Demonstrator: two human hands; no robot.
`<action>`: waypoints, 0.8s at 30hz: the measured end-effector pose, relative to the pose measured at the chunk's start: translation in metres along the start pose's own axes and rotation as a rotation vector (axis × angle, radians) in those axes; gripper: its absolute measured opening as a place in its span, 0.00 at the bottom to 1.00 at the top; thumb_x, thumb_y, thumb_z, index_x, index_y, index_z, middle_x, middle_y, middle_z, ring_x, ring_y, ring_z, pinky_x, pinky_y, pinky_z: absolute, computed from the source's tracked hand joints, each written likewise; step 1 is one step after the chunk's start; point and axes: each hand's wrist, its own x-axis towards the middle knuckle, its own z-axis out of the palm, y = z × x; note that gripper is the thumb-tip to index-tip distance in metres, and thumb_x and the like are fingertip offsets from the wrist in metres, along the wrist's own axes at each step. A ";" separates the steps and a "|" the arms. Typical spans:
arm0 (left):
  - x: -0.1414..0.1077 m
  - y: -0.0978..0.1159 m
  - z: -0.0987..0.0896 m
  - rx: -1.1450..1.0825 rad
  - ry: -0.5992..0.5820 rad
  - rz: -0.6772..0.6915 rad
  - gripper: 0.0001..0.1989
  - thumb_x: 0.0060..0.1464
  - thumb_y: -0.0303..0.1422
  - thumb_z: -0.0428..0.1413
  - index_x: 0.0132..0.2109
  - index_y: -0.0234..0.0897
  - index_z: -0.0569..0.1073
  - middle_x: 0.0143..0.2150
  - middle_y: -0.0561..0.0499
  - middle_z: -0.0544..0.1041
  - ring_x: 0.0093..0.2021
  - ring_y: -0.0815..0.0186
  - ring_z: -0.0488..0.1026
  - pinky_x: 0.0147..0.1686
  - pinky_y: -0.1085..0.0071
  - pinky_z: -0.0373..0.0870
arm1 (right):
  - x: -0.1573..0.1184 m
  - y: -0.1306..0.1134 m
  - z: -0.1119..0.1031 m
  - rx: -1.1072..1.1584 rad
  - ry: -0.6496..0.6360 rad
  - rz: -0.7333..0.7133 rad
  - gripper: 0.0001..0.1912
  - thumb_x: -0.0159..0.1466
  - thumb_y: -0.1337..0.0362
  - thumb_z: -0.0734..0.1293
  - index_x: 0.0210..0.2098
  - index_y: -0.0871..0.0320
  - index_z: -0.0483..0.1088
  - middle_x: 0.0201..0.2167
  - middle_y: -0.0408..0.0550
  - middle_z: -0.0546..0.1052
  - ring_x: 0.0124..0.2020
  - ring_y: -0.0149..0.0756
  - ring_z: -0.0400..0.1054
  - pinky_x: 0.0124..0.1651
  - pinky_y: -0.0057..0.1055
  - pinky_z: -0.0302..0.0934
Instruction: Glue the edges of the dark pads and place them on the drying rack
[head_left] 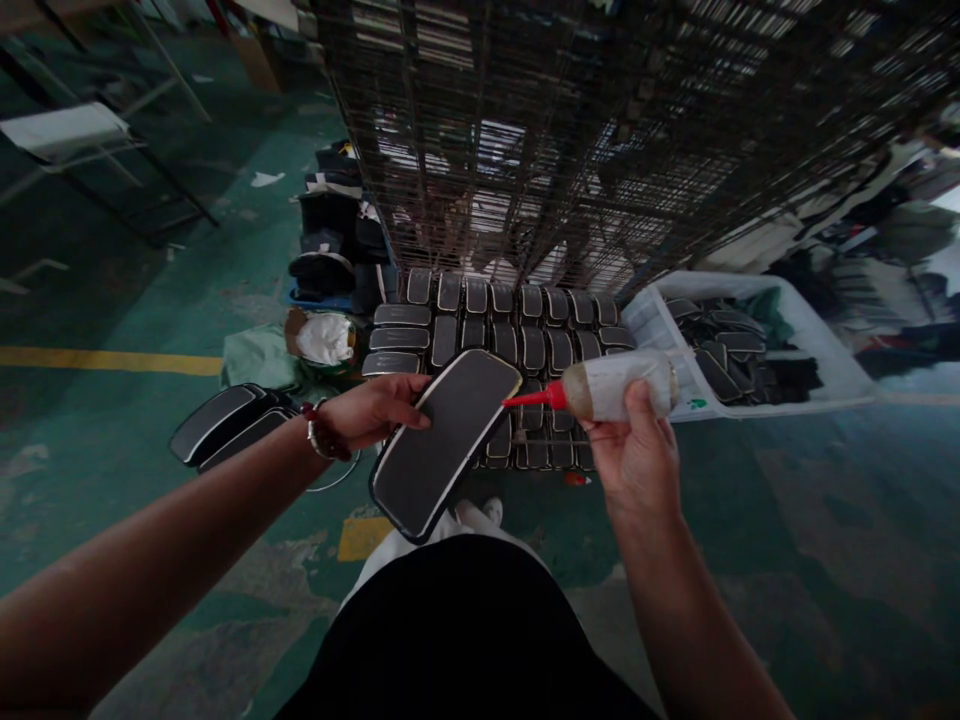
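My left hand grips a dark, rounded panel by its left edge, thumb on top. A pale line runs along the panel's border, yellowish at the upper right corner. In my right hand is a squeeze bottle, wrapped in whitish material and tipped sideways. Its red nozzle points left, with the tip at the panel's right edge; whether it touches I cannot tell. Beyond the panel, many similar dark pieces lie in rows.
A tall wire rack stands behind the rows. At the right is a white bin holding dark pieces. More dark panels lie at the left, near a green cloth and an open bag. A white-topped stool stands far left.
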 end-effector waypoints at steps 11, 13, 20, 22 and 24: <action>0.006 -0.007 -0.007 -0.083 0.078 0.002 0.24 0.45 0.21 0.65 0.52 0.31 0.78 0.41 0.42 0.85 0.37 0.58 0.83 0.40 0.63 0.79 | -0.017 0.007 0.006 -0.005 -0.042 0.019 0.11 0.60 0.54 0.75 0.40 0.48 0.76 0.34 0.40 0.80 0.33 0.33 0.75 0.37 0.32 0.74; 0.007 -0.008 -0.007 -0.096 0.096 0.003 0.23 0.46 0.21 0.64 0.52 0.31 0.78 0.40 0.42 0.85 0.37 0.58 0.83 0.40 0.63 0.79 | -0.020 0.008 0.006 -0.026 -0.063 0.006 0.11 0.61 0.53 0.75 0.41 0.48 0.76 0.34 0.41 0.81 0.36 0.35 0.76 0.41 0.35 0.75; 0.009 -0.004 -0.001 -0.132 0.166 -0.003 0.19 0.45 0.20 0.62 0.48 0.29 0.79 0.36 0.43 0.85 0.34 0.59 0.82 0.37 0.62 0.79 | -0.032 0.012 0.004 -0.088 -0.110 -0.002 0.13 0.62 0.54 0.74 0.45 0.49 0.77 0.36 0.45 0.82 0.42 0.41 0.78 0.48 0.42 0.75; 0.009 -0.004 -0.001 -0.145 0.178 0.003 0.19 0.45 0.20 0.62 0.48 0.28 0.79 0.36 0.43 0.85 0.33 0.59 0.82 0.37 0.62 0.79 | -0.035 0.011 0.005 -0.066 -0.127 -0.006 0.17 0.59 0.54 0.76 0.47 0.49 0.77 0.37 0.45 0.82 0.44 0.42 0.78 0.53 0.42 0.73; 0.010 -0.004 -0.002 -0.159 0.180 0.007 0.19 0.46 0.20 0.61 0.48 0.27 0.79 0.36 0.42 0.85 0.33 0.58 0.82 0.37 0.61 0.79 | -0.039 0.008 0.006 -0.033 -0.163 0.004 0.21 0.58 0.55 0.77 0.50 0.48 0.77 0.39 0.45 0.83 0.48 0.42 0.78 0.56 0.42 0.72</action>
